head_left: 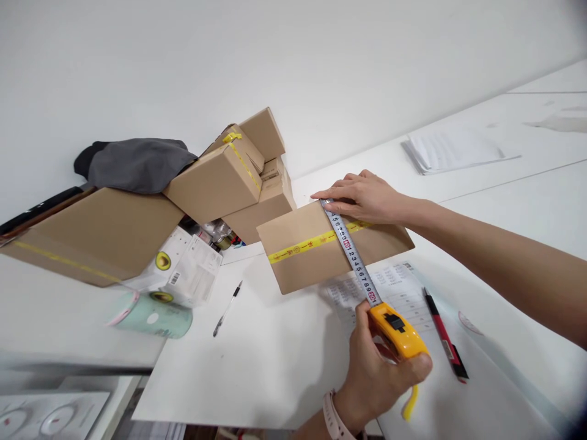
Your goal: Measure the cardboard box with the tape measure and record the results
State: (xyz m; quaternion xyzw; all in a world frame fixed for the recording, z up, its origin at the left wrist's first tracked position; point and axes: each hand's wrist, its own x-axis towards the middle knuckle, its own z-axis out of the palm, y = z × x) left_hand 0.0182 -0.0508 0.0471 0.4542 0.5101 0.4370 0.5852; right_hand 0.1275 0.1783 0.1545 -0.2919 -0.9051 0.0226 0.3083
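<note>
A yellow tape measure (398,330) is gripped in my left hand (373,376), fingers and thumb wrapped round its case. Its metal blade (353,256) is drawn out across the top of a closed cardboard box (305,235) sealed with yellow printed tape. At the far edge of the box, my right hand (367,198) pinches the blade's end, thumb pressed down on it. The rest of that hand lies over the box's far side. Printed sheets (394,287) lie partly under the box.
More cardboard boxes (215,183) are stacked at the left, a dark grey cloth (142,164) on top. Near them stand a white carton (188,266) and a mint-green cup (156,315). A black pen (228,308), a red pen (444,333) and a paper stack (454,150) lie on the white table.
</note>
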